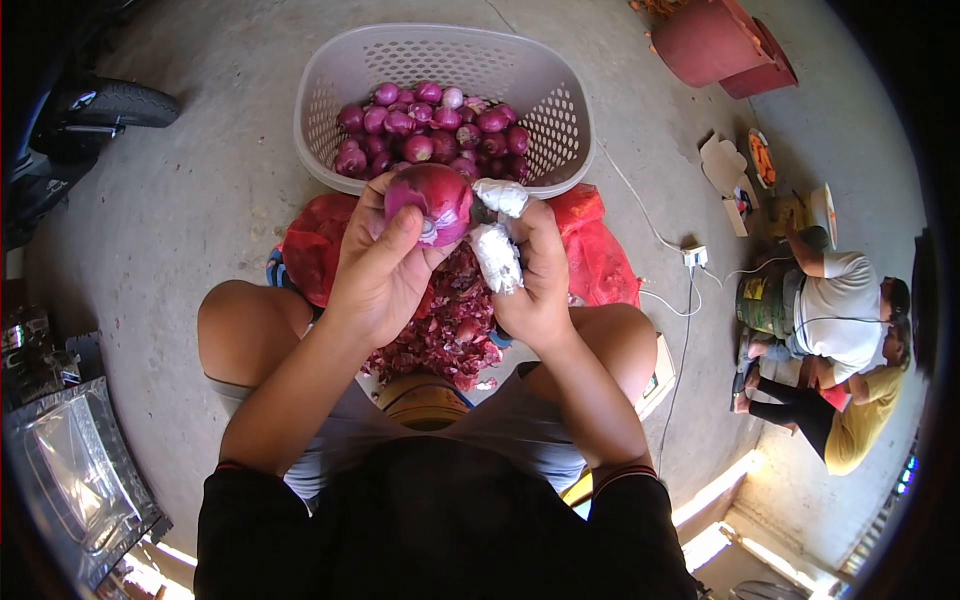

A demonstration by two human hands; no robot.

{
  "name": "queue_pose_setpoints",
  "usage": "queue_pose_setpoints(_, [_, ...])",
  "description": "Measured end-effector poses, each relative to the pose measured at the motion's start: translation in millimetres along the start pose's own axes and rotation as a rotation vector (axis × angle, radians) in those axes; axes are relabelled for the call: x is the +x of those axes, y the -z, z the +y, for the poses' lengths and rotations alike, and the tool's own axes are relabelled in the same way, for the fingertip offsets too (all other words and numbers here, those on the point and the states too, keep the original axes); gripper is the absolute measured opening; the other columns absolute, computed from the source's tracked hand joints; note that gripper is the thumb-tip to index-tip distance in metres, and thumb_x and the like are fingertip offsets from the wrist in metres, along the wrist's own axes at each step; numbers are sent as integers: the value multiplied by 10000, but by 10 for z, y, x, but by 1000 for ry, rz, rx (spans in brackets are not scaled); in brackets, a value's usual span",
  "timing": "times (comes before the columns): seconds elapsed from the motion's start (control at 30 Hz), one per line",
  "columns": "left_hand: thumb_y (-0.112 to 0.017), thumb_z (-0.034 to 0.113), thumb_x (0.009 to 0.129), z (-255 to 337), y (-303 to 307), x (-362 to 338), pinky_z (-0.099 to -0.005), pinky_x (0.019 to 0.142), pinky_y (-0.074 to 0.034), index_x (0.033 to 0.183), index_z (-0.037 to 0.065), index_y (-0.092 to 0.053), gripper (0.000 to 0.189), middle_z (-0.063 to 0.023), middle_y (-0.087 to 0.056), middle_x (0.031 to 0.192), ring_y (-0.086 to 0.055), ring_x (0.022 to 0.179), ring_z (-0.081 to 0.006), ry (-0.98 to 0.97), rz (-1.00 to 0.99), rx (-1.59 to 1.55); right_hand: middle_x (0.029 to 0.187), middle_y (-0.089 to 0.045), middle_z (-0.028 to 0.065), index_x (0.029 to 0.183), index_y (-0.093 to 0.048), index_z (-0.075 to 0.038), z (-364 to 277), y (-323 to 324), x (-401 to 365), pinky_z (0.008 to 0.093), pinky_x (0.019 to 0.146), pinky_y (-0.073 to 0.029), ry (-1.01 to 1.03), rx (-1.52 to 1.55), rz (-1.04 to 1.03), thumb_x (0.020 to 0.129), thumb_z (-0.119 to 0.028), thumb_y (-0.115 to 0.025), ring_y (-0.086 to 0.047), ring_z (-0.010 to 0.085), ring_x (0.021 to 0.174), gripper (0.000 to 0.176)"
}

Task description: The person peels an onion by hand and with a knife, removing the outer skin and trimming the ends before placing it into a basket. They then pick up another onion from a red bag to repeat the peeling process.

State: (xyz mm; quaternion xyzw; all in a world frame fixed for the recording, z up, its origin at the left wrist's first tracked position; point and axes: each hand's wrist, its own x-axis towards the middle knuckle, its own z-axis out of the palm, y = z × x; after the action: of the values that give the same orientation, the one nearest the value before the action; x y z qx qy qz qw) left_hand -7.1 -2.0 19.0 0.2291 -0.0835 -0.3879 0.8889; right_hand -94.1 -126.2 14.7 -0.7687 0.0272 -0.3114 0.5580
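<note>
A large red onion [432, 196] rests in my left hand [375, 275], with the fingers and thumb closed around it. Some of its papery skin is gone on the lower side, where paler purple shows. My right hand [538, 270] is curled close beside the onion; white wrapping [497, 258] covers its thumb and a finger. What those fingers grip is hidden, and I cannot tell what it is. Below both hands lies a heap of red onion skins [455, 335] between my legs. Just beyond them, a grey perforated basket [330, 75] holds many red onions [415, 120].
Red mesh sacks [600, 250] lie on both sides of the skins. White cables run to a power strip [695, 257] at right. Two people [845, 310] sit farther right, near an open carton [727, 180] and red tubs [705, 45]. A motorcycle wheel [125, 103] stands at left.
</note>
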Motion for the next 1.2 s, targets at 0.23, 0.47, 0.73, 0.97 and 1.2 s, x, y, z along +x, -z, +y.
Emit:
queue_pose_setpoints(0.23, [-595,238,897,-4,13,8,-366,995,-407,1246,99,-416,416,-69,-516,1209,-509,1126,-194,7,40,-27,1186,-523,125,1275,-360,2,-7,1,-18,294,892,-426,-155,283,44,861,43,-518,-548,184,1066,444])
queue_pose_setpoints(0.47, [-623,232,877,20,19,17,-361,974,-412,1241,96,-421,438,-78,-525,1195,-516,1110,-195,16,6,13,824,-624,107,1288,-324,-29,10,-50,-53,270,701,-455,-20,44,-73,822,-60,-642,-623,188,748,565])
queue_pose_setpoints(0.73, [-630,198,871,-1,6,14,-383,972,-415,1247,87,-404,452,-108,-510,1230,-513,1123,-203,-7,0,50,887,-650,164,1249,-377,-39,26,-10,-55,331,661,-500,18,-92,-78,793,-83,-666,-665,318,786,541])
queue_pose_setpoints(0.97, [-635,175,866,10,14,23,-395,977,-423,1223,82,-412,432,-109,-520,1215,-520,1124,-214,-35,-20,86,915,-647,164,1216,-434,-45,9,21,-35,340,685,-508,24,-129,-72,797,-80,-659,-665,314,801,477])
queue_pose_setpoints(1.2, [-639,163,862,-16,8,15,-397,1000,-413,1197,87,-424,406,-98,-525,1208,-516,1138,-214,-30,-42,66,977,-647,147,1204,-447,-35,45,40,-3,316,749,-494,16,-46,-13,820,-63,-638,-662,247,870,430])
